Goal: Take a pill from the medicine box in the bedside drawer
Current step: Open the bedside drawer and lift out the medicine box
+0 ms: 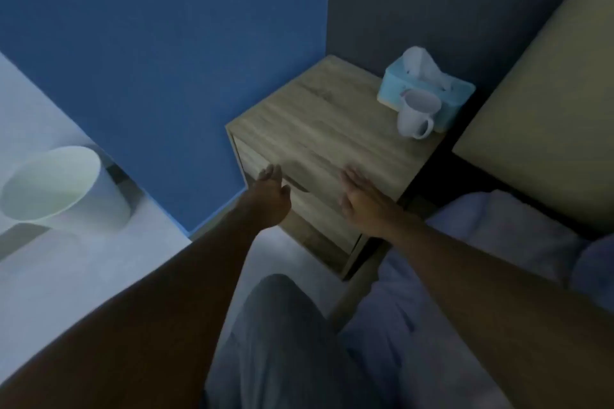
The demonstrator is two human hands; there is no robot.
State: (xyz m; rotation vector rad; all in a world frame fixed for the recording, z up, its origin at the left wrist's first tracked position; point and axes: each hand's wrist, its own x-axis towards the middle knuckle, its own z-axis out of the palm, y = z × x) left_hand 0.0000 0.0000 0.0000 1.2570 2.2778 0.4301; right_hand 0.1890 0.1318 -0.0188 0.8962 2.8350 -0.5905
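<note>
A: Our left hand (270, 191) is open, fingers straight and loosely together, holding nothing. Its fingertips sit right at the dark slot-shaped pull (295, 183) cut into the top drawer front (252, 159) of the pale wood-grain bedside cabinet (319, 129).

B: And our right hand (360, 197)?

A: Also spread flat and empty, palm down at the cabinet's front edge, at three o'clock from the left one. We can't tell whether it rests on the wood or hovers just above.

B: So which hand is nearer the pull?

A: The left. The slot runs from ten o'clock toward four o'clock, along the drawer front, starting just beside those fingertips.

B: Where's the medicine box?

A: Not visible; we judge it's inside the closed drawer. Farther out, at one o'clock, a white ceramic mug (417, 113) stands touching a light-blue tissue box (392, 83).
</note>
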